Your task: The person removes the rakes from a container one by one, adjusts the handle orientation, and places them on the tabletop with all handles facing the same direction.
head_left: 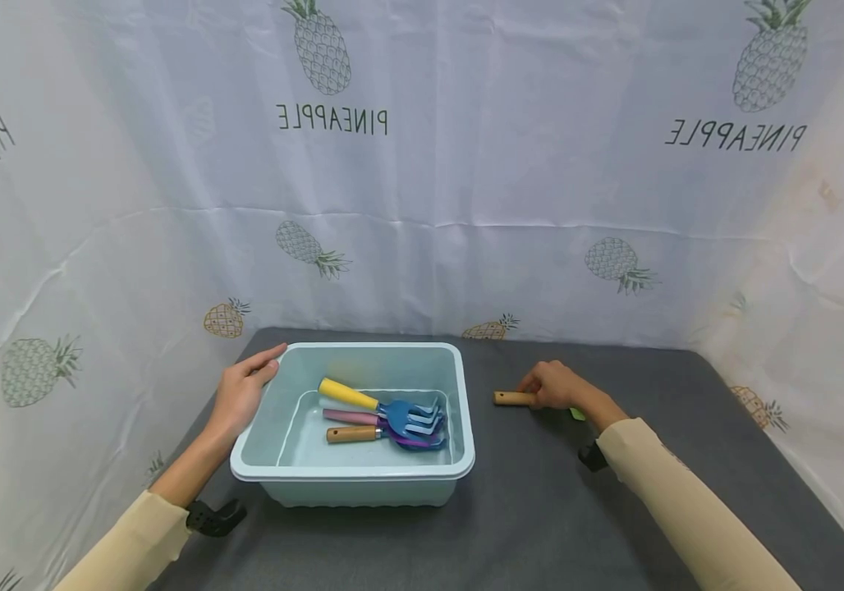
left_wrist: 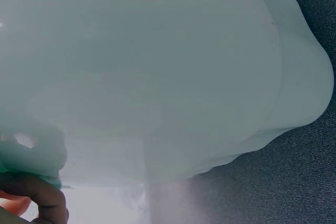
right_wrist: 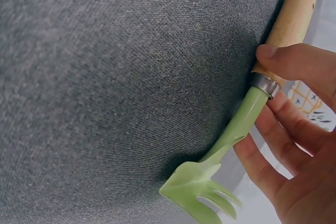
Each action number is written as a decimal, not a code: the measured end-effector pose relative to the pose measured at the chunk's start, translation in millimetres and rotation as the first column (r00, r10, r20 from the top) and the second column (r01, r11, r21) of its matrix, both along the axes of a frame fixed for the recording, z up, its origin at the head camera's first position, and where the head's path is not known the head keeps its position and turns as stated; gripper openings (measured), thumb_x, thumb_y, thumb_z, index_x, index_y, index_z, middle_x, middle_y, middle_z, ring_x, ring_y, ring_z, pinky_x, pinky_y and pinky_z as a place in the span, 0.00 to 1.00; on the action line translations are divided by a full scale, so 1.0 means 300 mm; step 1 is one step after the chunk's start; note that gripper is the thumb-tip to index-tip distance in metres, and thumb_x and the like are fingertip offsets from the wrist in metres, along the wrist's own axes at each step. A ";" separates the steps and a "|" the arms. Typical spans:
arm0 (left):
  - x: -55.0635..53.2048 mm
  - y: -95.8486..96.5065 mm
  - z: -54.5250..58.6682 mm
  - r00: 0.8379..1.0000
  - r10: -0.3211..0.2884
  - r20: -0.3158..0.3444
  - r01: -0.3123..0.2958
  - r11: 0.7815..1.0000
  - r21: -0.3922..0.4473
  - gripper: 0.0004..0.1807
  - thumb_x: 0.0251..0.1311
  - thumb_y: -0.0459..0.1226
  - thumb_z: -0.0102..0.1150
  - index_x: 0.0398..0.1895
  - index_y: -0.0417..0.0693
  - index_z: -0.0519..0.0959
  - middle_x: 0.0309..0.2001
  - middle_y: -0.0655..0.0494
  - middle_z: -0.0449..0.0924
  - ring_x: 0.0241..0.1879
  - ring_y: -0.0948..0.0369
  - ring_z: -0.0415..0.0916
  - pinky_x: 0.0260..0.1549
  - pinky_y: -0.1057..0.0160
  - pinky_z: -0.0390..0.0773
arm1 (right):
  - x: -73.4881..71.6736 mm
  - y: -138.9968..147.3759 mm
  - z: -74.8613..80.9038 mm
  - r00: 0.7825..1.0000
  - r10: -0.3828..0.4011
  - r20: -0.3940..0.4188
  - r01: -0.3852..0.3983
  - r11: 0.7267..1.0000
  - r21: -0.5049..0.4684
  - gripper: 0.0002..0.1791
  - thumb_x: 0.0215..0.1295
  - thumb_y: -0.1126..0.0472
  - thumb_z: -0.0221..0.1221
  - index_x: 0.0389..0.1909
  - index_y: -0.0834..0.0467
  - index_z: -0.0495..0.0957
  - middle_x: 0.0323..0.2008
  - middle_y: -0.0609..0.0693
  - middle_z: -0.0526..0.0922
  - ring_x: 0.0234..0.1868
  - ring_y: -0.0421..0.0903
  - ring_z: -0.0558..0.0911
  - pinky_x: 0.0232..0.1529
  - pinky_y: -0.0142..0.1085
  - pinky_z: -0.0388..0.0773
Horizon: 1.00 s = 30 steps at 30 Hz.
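Note:
My left hand [head_left: 240,396] grips the left rim of a pale blue-green plastic basin [head_left: 351,474]; its curled fingers show at the lower left corner of the left wrist view. To the right of the basin, my right hand [head_left: 557,386] pinches a small garden hand rake [right_wrist: 242,116] between thumb and fingers, near the metal collar. The rake has a wooden handle and a light green head with curved tines, and it lies along the grey cloth. In the head view, my hand covers most of it.
Inside the basin lie several garden tools: a blue rake with a yellow handle [head_left: 348,394], a pink handle [head_left: 348,417] and a wooden handle [head_left: 351,434], their blue and purple heads overlapping. A pineapple-print curtain [head_left: 437,279] hangs behind and beside the grey-covered table [head_left: 533,509].

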<state>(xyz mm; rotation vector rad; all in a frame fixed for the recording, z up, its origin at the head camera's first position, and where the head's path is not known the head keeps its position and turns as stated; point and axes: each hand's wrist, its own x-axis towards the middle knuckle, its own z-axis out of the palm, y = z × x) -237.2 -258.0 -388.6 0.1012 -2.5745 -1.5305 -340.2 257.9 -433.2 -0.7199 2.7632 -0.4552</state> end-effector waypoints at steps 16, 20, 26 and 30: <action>0.007 0.001 0.002 1.000 -0.001 0.009 0.001 1.000 0.017 0.25 0.82 0.43 0.42 0.77 0.50 0.68 0.77 0.46 0.67 0.76 0.46 0.65 0.68 0.45 0.70 | 0.019 -0.011 0.017 1.000 0.009 0.015 -0.010 1.000 0.030 0.18 0.58 0.66 0.73 0.50 0.57 0.88 0.44 0.55 0.89 0.43 0.51 0.86 0.43 0.47 0.84; 0.005 0.002 -0.001 1.000 -0.004 0.011 0.004 1.000 0.023 0.25 0.82 0.43 0.42 0.77 0.49 0.68 0.77 0.46 0.67 0.76 0.46 0.64 0.70 0.45 0.68 | 0.019 -0.015 0.029 0.998 -0.008 0.061 0.005 0.998 0.057 0.20 0.58 0.65 0.73 0.53 0.56 0.86 0.44 0.54 0.88 0.43 0.50 0.85 0.43 0.47 0.84; 0.005 0.004 0.005 1.000 -0.011 0.009 0.011 1.000 0.024 0.25 0.82 0.44 0.43 0.77 0.50 0.68 0.77 0.47 0.66 0.77 0.46 0.63 0.71 0.44 0.67 | 0.025 -0.039 0.084 0.998 0.017 0.067 -0.024 0.995 0.098 0.23 0.59 0.64 0.73 0.56 0.59 0.84 0.44 0.55 0.89 0.45 0.51 0.86 0.45 0.48 0.84; 0.007 0.001 0.003 1.000 -0.009 0.006 0.009 1.000 0.021 0.25 0.82 0.44 0.42 0.77 0.50 0.68 0.77 0.47 0.66 0.77 0.46 0.63 0.71 0.44 0.67 | 0.038 -0.063 0.143 0.997 0.061 0.039 -0.065 0.992 0.104 0.23 0.62 0.63 0.71 0.59 0.62 0.82 0.47 0.61 0.88 0.47 0.53 0.86 0.46 0.49 0.84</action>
